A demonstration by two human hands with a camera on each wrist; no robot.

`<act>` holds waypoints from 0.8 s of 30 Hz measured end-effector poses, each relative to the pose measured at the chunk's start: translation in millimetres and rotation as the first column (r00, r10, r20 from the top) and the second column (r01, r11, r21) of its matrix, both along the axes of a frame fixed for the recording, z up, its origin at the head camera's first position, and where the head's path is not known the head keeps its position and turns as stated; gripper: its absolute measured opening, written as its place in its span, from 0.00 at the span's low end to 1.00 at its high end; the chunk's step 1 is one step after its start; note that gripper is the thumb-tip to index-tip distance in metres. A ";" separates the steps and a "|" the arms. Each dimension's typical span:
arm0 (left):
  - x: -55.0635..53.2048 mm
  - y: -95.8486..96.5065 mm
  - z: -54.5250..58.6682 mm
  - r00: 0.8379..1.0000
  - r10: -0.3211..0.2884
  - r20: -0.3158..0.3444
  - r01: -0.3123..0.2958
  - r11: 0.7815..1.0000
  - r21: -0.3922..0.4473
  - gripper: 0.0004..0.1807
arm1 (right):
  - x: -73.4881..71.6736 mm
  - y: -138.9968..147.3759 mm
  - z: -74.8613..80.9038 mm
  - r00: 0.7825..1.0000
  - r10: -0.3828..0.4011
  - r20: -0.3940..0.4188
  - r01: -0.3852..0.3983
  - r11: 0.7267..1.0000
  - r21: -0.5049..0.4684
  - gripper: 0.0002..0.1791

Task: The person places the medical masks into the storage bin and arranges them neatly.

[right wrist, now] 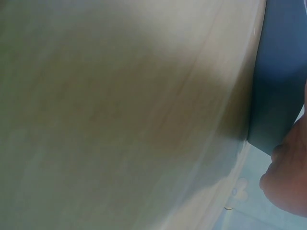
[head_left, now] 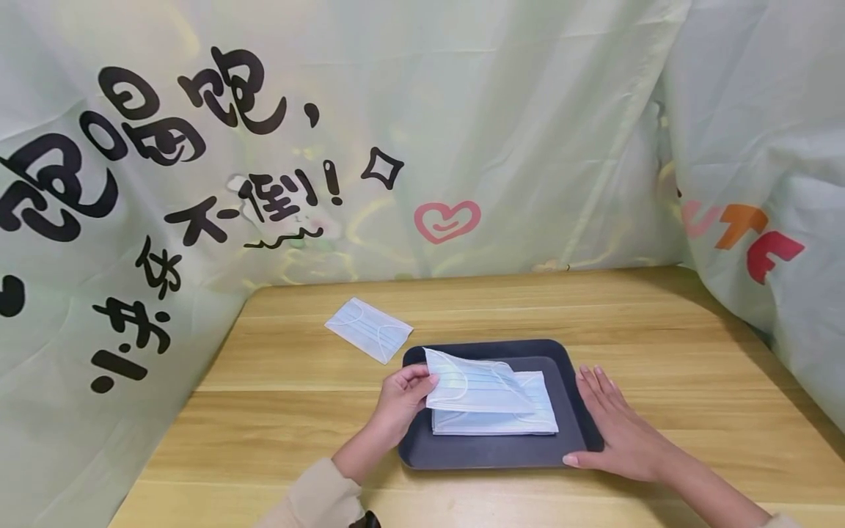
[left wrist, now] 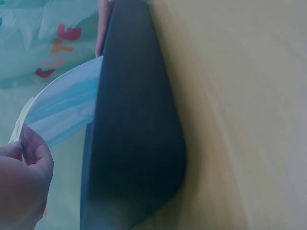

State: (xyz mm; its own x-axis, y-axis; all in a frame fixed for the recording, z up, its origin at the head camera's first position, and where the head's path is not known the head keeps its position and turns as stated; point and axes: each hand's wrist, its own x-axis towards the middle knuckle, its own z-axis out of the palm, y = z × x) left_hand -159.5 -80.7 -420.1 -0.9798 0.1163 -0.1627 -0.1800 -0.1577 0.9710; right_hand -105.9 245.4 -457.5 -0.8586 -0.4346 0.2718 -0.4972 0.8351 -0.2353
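My left hand (head_left: 403, 402) pinches the left edge of a pale blue pleated face mask (head_left: 475, 383) between thumb and fingers. The left wrist view has this mask (left wrist: 69, 103) bowing upward from the fingertips over the tray's wall (left wrist: 132, 105). Beneath it, a small stack of similar masks (head_left: 495, 425) lies in the dark grey rectangular tray (head_left: 482, 457), partly covered by the held one. At the tray's right side my right hand (head_left: 620, 438) lies along the rim, fingers straight and thumb spread toward the front corner. The right wrist view catches part of that hand (right wrist: 288, 179) beside the tray wall (right wrist: 278, 81).
Another face mask (head_left: 370, 330) lies flat on the wooden table (head_left: 277, 425), behind and to the left of the tray. Printed pale cloth (head_left: 528, 147) hangs behind the table and along both sides.
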 end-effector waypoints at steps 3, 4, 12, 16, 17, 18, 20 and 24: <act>-0.9 4.3 3.0 1.000 -0.021 -0.008 0.021 1.000 -0.008 0.01 | 0.2 -0.3 -0.2 1.000 0.003 -0.005 -0.003 1.000 -0.002 0.65; -1.3 5.8 4.3 1.000 -0.027 -0.011 0.027 1.000 -0.012 0.02 | 0.2 -0.2 -0.4 1.000 0.003 -0.005 -0.003 1.000 -0.002 0.64; -3.5 18.1 12.7 0.998 -0.053 -0.040 0.052 0.998 -0.021 0.10 | -0.7 0.2 -1.8 1.000 -0.006 -0.006 0.006 1.000 0.003 0.64; -4.9 23.4 9.0 0.996 -0.083 -0.032 0.082 0.996 -0.021 0.12 | 0.1 0.0 -1.0 1.000 -0.003 -0.008 0.003 1.000 -0.002 0.65; -5.4 24.1 7.0 0.996 -0.089 -0.029 0.089 0.996 -0.024 0.12 | 0.3 -0.2 -0.7 1.000 0.000 -0.009 0.000 1.000 -0.004 0.65; -6.0 24.3 4.8 0.995 -0.094 -0.024 0.093 0.995 -0.028 0.12 | 0.3 -0.3 -0.5 1.000 0.000 -0.007 0.000 1.000 -0.004 0.65; -6.8 23.8 0.4 0.995 -0.097 -0.015 0.097 0.995 -0.037 0.12 | 0.2 -0.5 -0.5 1.000 0.002 -0.006 -0.002 1.000 -0.004 0.65; -6.7 20.5 -5.1 0.994 -0.106 -0.005 0.105 0.993 -0.062 0.13 | 0.3 -0.4 -0.5 1.000 0.003 -0.006 -0.003 1.000 -0.005 0.65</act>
